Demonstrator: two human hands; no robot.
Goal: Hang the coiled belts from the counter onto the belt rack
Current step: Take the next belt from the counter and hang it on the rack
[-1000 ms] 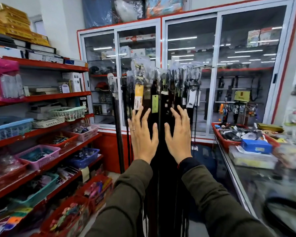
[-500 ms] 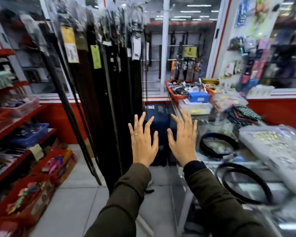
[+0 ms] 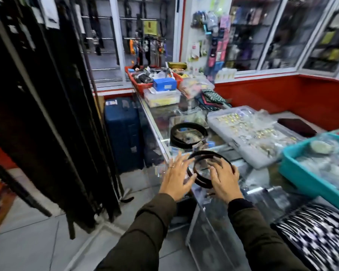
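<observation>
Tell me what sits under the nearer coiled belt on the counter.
The nearer coiled belt lies on the glass counter. Through the glass only blurred reflections show. Both hands, left hand and right hand, cover its near part.

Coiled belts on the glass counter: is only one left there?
No, two remain: the near coiled belt under the hands and the far coiled belt beyond it, both on the glass counter.

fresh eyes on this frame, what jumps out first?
Both hands, left and right, spread open at the near coiled belt on the glass counter, not yet gripping. A second coiled belt lies just beyond it. A wall of dark hanging belts fills the left side.
</observation>
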